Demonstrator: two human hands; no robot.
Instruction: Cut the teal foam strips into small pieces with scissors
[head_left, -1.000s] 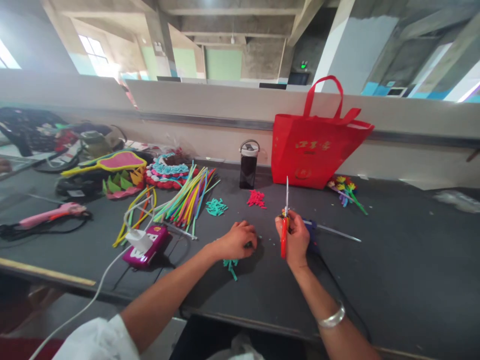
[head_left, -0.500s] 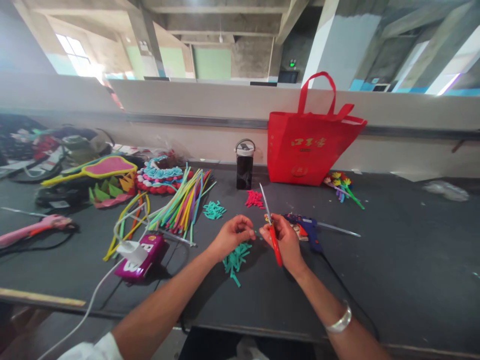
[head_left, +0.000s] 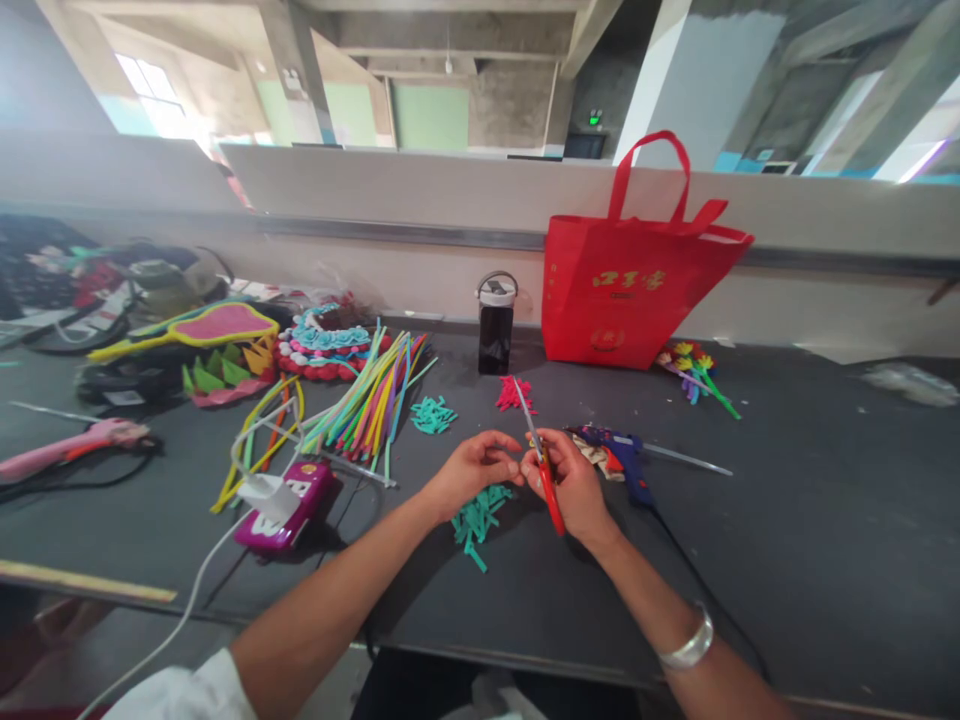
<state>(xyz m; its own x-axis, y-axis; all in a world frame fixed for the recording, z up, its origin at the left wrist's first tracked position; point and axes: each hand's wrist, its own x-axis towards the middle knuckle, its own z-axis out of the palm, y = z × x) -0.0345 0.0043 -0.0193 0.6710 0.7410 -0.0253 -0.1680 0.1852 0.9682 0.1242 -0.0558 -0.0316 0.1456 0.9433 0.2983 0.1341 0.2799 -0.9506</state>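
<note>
My right hand (head_left: 571, 485) is closed around a pair of scissors (head_left: 550, 490) with red handles, the blades pointing up and away. Just left of it, my left hand (head_left: 480, 468) has its thumb and fingers bent together in a pinch. Its fingertips meet those of my right hand, and whatever small thing is between them is too small to make out. Below my left hand lies a loose pile of teal strips (head_left: 478, 520). Farther back are a smaller heap of teal pieces (head_left: 433, 414) and a heap of red-pink pieces (head_left: 514, 394).
A blue glue gun (head_left: 630, 465) lies right of my hands, its cord trailing forward. Colourful strips (head_left: 375, 400) and a purple power strip (head_left: 289, 505) are at left. A bottle (head_left: 496, 330) and a red bag (head_left: 622, 290) stand behind. A pink glue gun (head_left: 82, 445) lies far left.
My hands have come together, so the fingertips now touch. The scissors stay in my right hand. The whole view has shifted slightly.
</note>
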